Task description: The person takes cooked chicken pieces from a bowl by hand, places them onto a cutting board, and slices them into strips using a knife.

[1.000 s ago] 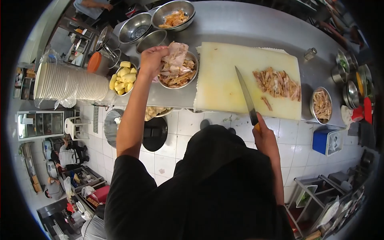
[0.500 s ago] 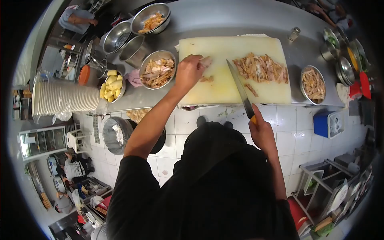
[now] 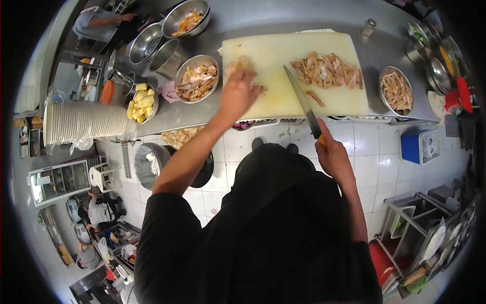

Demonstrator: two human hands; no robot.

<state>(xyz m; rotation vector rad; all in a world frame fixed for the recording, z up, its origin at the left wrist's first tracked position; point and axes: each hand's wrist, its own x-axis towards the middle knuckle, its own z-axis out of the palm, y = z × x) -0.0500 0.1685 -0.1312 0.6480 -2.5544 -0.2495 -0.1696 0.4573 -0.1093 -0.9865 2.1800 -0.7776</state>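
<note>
Right hand (image 3: 334, 158) clenched on the handle of a knife (image 3: 301, 96); left hand (image 3: 238, 95) among loose meat (image 3: 240, 66).
The blade points to the far side over a cutting board (image 3: 273, 104), between this loose portion, left, and a heap of cut strips (image 3: 326, 71), right. Motion blurs the left fingers; whether they grasp anything cannot be told. Meat-filled bowls flank the board, left (image 3: 197, 80) and right (image 3: 396, 92); the portion at the left hand lies apart from the heap.
</note>
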